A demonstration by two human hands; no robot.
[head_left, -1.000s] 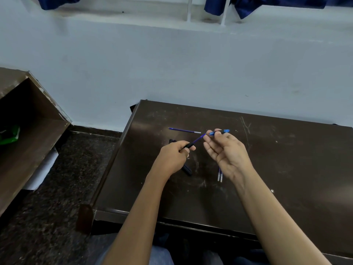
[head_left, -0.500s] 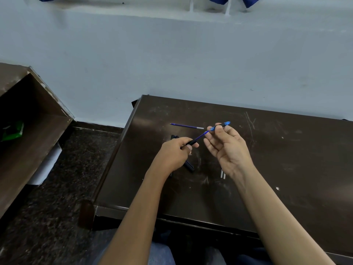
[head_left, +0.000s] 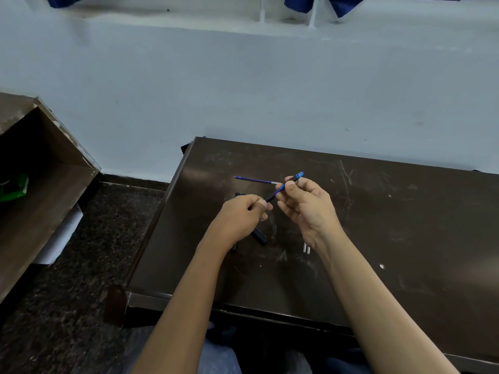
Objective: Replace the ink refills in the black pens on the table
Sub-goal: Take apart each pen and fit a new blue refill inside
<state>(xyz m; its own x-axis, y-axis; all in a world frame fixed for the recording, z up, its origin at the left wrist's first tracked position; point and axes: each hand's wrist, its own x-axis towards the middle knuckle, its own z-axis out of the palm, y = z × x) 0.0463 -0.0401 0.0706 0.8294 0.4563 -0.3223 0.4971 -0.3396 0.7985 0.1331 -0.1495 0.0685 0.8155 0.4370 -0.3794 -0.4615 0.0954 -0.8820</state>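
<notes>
No writing can be read on anything. The left hand [head_left: 243,213], fist curled and knuckles up, pinches the black pen barrel [head_left: 269,197] above the table [head_left: 405,238]. Up and right of that pinch, the right hand [head_left: 305,209], palm inward, clamps the blue refill [head_left: 287,183] between thumb and fingertips. Beyond both grips a loose refill [head_left: 256,180] lies flat.

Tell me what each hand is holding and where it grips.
Both hold one pen. The left hand pinches its black lower end; the right hand grips the blue upper part near the tip with thumb and fingertips.
</notes>
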